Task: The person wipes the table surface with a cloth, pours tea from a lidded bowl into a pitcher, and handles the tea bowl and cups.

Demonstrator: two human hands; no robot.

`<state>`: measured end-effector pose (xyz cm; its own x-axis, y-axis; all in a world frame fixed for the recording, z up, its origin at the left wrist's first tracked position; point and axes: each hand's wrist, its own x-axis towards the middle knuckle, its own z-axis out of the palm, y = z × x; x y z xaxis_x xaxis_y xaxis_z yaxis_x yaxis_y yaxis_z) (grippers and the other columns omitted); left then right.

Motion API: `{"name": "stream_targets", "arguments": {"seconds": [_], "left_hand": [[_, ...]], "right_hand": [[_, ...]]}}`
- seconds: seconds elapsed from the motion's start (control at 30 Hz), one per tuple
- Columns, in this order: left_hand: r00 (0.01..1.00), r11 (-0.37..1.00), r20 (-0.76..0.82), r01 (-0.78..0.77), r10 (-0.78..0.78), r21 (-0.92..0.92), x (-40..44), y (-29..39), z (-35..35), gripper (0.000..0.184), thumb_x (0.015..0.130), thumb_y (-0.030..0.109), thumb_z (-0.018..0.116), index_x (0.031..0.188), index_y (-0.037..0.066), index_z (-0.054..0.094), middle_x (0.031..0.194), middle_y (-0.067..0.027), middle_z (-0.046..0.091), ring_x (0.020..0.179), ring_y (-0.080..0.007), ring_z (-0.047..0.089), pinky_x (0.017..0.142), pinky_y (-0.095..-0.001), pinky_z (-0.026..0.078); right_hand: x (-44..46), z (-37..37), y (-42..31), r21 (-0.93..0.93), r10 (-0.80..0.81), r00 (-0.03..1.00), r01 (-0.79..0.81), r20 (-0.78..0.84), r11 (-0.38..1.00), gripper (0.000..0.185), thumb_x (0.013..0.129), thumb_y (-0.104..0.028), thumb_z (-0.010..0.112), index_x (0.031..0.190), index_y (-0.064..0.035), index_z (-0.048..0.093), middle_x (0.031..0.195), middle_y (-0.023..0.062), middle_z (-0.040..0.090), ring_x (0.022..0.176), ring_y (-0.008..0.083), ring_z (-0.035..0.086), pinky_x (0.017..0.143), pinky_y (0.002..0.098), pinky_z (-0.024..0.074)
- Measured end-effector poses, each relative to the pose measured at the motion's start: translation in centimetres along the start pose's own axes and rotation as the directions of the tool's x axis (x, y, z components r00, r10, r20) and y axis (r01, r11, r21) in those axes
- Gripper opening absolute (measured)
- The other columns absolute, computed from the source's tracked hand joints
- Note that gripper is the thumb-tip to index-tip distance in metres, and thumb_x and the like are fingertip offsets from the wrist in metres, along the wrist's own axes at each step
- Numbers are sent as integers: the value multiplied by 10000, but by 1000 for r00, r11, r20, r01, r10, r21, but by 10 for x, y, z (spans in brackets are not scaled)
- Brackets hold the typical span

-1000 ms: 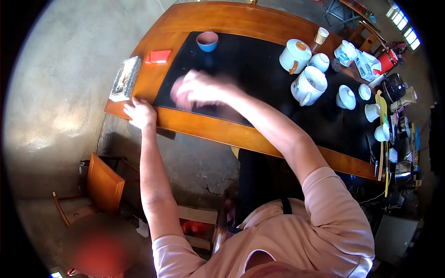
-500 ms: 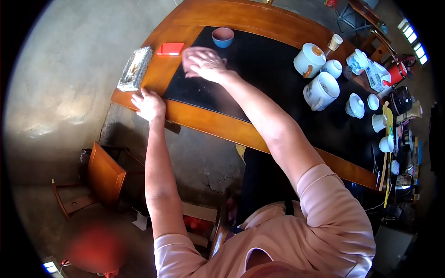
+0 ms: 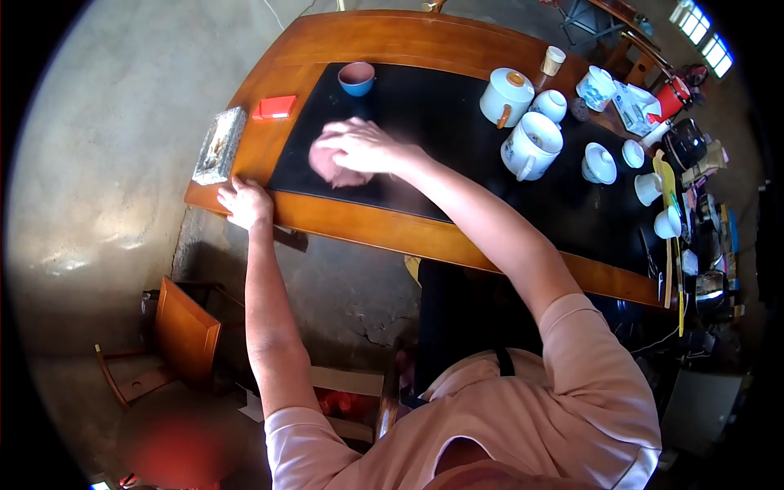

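My right hand [image 3: 357, 145] is pressed over a bunched pink cloth [image 3: 333, 170] on the black table panel [image 3: 433, 122]; fingers and cloth are slightly blurred. Beyond it stands a small bowl [image 3: 357, 82], blue outside and reddish-brown inside, apart from the hand. My left hand [image 3: 247, 202] rests on the wooden table's [image 3: 367, 214] near left corner, fingers spread on top. Close to those fingers lies a grey stone-like rectangular block [image 3: 219, 147] with a hollowed top. A flat red packet [image 3: 274, 107] sits on the wood between block and panel.
Toward the right stand a white teapot [image 3: 506, 94], a large white mug [image 3: 531, 147], a lidded cup [image 3: 599, 163] and several small cups. A tissue box [image 3: 637, 106] and a red container [image 3: 671, 100] are behind. A wooden chair [image 3: 186, 322] stands at the lower left.
My right hand has slid the cloth toward the table's near edge and a little right. My left hand stays at the corner. The whole view has shifted slightly.
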<state>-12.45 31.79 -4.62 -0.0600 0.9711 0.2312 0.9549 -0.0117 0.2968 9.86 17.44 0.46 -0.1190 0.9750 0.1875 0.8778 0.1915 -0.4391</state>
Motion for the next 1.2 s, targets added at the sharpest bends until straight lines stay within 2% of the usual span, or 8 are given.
{"name": "stream_targets", "arguments": {"seconds": [0.03, 0.17, 0.37, 0.5, 0.73, 0.9, 1.03, 1.2], "left_hand": [[1000, 1000, -2, -4, 4, -4, 0, -1, 0, 435, 976, 325, 415, 1366, 140, 467, 1423, -143, 356, 1366, -287, 291, 1038, -530, 344], [999, 999, -30, -33, 34, 25, 3, -4, 5, 436, 971, 321, 424, 1370, 152, 468, 1360, -136, 386, 1318, -290, 333, 995, -532, 381], [999, 1000, 21, -25, 25, -1, 4, -5, 4, 441, 971, 317, 414, 1382, 166, 459, 1405, -143, 374, 1367, -295, 290, 1023, -539, 361], [999, 999, -7, -41, 41, -24, 5, -9, 7, 431, 965, 316, 429, 1364, 160, 482, 1368, -136, 402, 1344, -286, 317, 980, -533, 410], [995, 997, -66, -79, 79, 5, 4, -10, 8, 406, 957, 329, 451, 1312, 145, 520, 1291, -126, 447, 1265, -284, 385, 932, -516, 446], [993, 996, -78, -87, 87, -1, 3, -10, 7, 404, 962, 325, 443, 1311, 137, 519, 1284, -133, 451, 1259, -295, 392, 941, -501, 442], [993, 996, -79, -91, 88, -28, 9, -15, 13, 418, 960, 331, 437, 1325, 145, 522, 1291, -142, 451, 1255, -311, 402, 973, -513, 417], [986, 988, -73, -153, 153, 6, 26, -29, 31, 438, 948, 348, 426, 1327, 154, 530, 1354, -122, 446, 1262, -307, 402, 979, -527, 425]], "right_hand": [[10, 9, 20, -244, 55, 998, -48, 23, 968, 452, 890, -272, 617, 1321, -152, 557, 1460, 132, 414, 1365, 307, 348, 1104, 490, 288], [16, 56, 47, -172, 142, 973, -174, -182, 970, 591, 924, -514, 469, 1413, -185, 438, 1524, 83, 327, 1432, 265, 245, 1149, 468, 163], [-98, 51, 0, 1, -295, 949, 297, -112, 955, 437, 890, -374, 610, 1249, -126, 583, 1413, 122, 437, 1363, 268, 358, 1125, 452, 254], [-239, 10, -13, 69, -185, 978, 192, -94, 979, 301, 901, -248, 627, 1174, -123, 610, 1375, 138, 469, 1333, 291, 400, 1105, 446, 315], [-399, -89, -43, -170, 350, 928, -328, 124, 929, 390, 862, -230, 672, 1231, -147, 577, 1412, 102, 461, 1321, 321, 419, 1092, 463, 339], [-315, -56, -15, -281, 38, 995, -11, 94, 960, 490, 884, -349, 651, 1317, -149, 540, 1448, 128, 427, 1348, 291, 400, 1098, 472, 332], [-198, 2, 18, -205, -16, 995, -4, -95, 979, 561, 934, -444, 523, 1379, -107, 468, 1483, 148, 371, 1406, 294, 296, 1138, 483, 217], [-89, 41, 25, -226, 349, 882, -428, -317, 875, 530, 947, -410, 459, 1375, -97, 457, 1457, 164, 381, 1373, 323, 315, 1110, 492, 218]]}}
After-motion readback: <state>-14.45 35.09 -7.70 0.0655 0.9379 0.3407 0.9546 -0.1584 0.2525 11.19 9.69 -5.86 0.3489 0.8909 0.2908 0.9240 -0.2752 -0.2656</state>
